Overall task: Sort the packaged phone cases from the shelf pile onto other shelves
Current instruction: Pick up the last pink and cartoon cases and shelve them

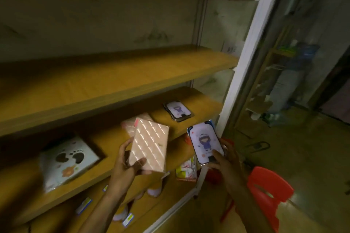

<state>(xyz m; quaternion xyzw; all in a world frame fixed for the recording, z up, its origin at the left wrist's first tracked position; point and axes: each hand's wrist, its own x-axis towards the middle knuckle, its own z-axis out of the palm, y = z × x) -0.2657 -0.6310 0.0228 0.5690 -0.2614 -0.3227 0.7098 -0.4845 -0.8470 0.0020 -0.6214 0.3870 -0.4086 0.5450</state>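
My left hand grips a pink packaged phone case with shiny diagonal stripes, held tilted above the front edge of the middle wooden shelf. My right hand holds a white case with a purple cartoon figure, just right of that shelf's end. A small stack of matching cartoon cases lies at the shelf's right end. More pink cases lie behind the one in my left hand. A white case with paw prints and a flower rests on the shelf's left.
The wooden shelf above carries nothing in view. The lower shelf holds mixed packages and small items. A white upright post frames the unit's right side. A red plastic stool stands on the floor at the right.
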